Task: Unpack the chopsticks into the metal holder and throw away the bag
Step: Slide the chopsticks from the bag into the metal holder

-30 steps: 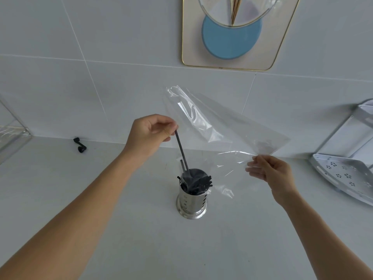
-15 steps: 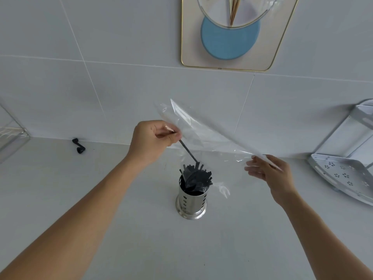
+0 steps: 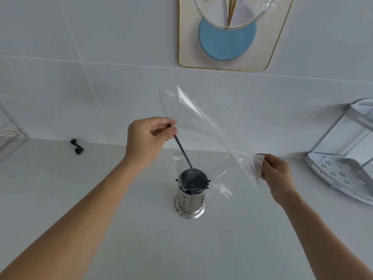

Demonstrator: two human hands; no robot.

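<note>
- Lowering the last chopstick (image 3: 182,151) into the metal holder (image 3: 190,196) is the step in hand; the left hand (image 3: 150,138) pinches its upper end between thumb and forefinger, other fingers curled, and the lower tip sits at the holder's rim
- Metal holder stands upright on the counter (image 3: 121,229), between the two forearms; a dark bundle of chopsticks (image 3: 193,182) already fills its mouth
- Right hand (image 3: 276,174) pinches one corner of the clear plastic bag (image 3: 205,138); the bag slants up and left behind the left hand, appears empty, and hangs clear of the counter
- Judgement: unpacking is nearly complete; disposal of the bag not yet begun
- Next move calls for releasing the held chopstick so it drops among the others, without tipping the holder
- Thereafter the bag needs gathering and carrying to a bin; no bin is in view
- Risk: the bag's loose lower edge hangs just beside the holder and could snag the protruding ends
</note>
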